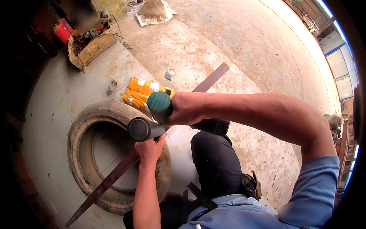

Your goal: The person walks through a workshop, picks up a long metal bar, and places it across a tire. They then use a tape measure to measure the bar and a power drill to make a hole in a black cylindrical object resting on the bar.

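My right hand [183, 108] comes in from the right and is closed around the grip of a green cordless drill [159, 106], with its black battery end [215, 126] sticking out past the hand. Just below it, my left hand [150, 148] wraps a black round-ended cylinder [140, 129] that looks like the drill's side handle. Whether the two join is hidden. Under the hands runs a long dark reddish-brown bar [108, 183], crossing a worn tyre [78, 152] that lies flat. A similar length [213, 77] shows beyond the right hand, seemingly the same bar. The drill's tip is hidden.
An orange packet [139, 91] with white labels lies behind the tyre, with a small silvery wrapper [170, 73] beyond. At the far left stand a wooden tray [95, 47] of tools and cables and a red container [62, 32]. A pale sack [154, 12] sits at the back.
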{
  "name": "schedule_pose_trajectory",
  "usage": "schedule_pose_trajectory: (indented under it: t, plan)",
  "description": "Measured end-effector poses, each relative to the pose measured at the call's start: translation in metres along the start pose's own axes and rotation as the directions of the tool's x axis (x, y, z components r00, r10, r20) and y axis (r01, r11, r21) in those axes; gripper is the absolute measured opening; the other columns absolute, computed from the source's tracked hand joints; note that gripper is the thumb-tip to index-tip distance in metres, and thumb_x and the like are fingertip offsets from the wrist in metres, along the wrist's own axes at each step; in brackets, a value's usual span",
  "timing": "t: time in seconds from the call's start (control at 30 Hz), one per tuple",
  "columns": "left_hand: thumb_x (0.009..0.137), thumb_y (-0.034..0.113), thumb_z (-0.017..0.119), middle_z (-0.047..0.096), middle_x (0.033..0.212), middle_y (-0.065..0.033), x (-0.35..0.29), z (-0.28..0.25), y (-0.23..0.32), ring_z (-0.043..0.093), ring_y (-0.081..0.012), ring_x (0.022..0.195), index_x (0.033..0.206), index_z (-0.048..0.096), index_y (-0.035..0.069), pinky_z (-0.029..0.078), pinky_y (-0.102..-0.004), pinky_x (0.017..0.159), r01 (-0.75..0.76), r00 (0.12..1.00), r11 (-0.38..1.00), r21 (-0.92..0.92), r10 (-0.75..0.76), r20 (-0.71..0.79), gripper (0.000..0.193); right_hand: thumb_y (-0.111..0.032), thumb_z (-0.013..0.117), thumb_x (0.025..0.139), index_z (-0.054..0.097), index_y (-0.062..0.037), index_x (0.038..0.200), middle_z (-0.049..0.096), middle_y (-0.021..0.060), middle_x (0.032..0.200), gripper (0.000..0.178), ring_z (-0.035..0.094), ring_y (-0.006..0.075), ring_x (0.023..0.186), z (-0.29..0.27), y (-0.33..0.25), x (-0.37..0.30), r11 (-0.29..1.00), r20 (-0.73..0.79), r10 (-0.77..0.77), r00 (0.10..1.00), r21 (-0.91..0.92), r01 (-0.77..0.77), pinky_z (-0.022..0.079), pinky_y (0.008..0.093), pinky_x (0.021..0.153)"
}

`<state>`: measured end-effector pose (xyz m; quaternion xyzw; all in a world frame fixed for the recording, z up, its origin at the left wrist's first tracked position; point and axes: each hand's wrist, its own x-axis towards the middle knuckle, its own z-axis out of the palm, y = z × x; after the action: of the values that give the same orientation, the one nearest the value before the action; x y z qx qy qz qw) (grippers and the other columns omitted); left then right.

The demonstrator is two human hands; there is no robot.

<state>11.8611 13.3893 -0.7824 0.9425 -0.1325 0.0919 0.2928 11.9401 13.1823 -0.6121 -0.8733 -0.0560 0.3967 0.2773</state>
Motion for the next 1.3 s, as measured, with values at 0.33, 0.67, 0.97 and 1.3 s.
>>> schedule_pose_trajectory:
  t: [0.33,0.67,0.97,1.3]
  plan:
    - [0.077,0.03,0.083,0.073,0.089,-0.015,-0.001,0.002,-0.003,0.069,-0.0399,0.083,0.091,0.074,0.009,0.054,-0.0506,0.073,-0.009,1.0,1.0,-0.004,0.009,-0.004,0.027,-0.037,0.072,0.087,0.071,-0.0017,0.105,0.065,0.0114,0.078,0.04,0.062,0.0199,0.072,0.003,0.006,0.005,1.0,0.003,-0.005,1.0,0.022,0.005,0.051,0.0358,0.067]
    - [0.077,0.03,0.083,0.073,0.093,-0.0127,-0.001,0.002,-0.003,0.069,-0.0378,0.086,0.095,0.075,0.01,0.055,-0.049,0.073,-0.01,1.0,1.0,0.003,0.01,0.011,0.027,-0.038,0.071,0.086,0.071,-0.0005,0.105,0.065,0.0125,0.078,0.041,0.063,0.021,0.072,0.004,0.009,0.007,1.0,-0.01,-0.022,1.0,-0.006,0.022,0.052,0.0357,0.067]
    - [0.077,0.029,0.083,0.073,0.088,-0.0146,-0.001,-0.001,0.0,0.069,-0.0392,0.083,0.092,0.075,0.009,0.055,-0.0494,0.072,-0.019,1.0,1.0,0.003,0.019,0.016,0.026,-0.038,0.072,0.085,0.07,0.0019,0.096,0.064,0.0127,0.073,0.041,0.064,0.0214,0.066,-0.003,0.005,-0.001,0.999,0.012,-0.032,0.999,0.0,0.032,0.052,0.0366,0.063]
    - [0.076,0.03,0.083,0.073,0.094,-0.0119,-0.001,0.001,-0.004,0.069,-0.0377,0.087,0.092,0.075,0.01,0.055,-0.0494,0.073,-0.037,0.999,0.999,0.04,0.037,0.0,0.027,-0.038,0.072,0.085,0.071,0.0018,0.094,0.065,0.0124,0.073,0.041,0.064,0.0209,0.064,-0.011,-0.001,-0.005,0.998,0.037,-0.068,0.997,-0.01,0.069,0.052,0.037,0.062]
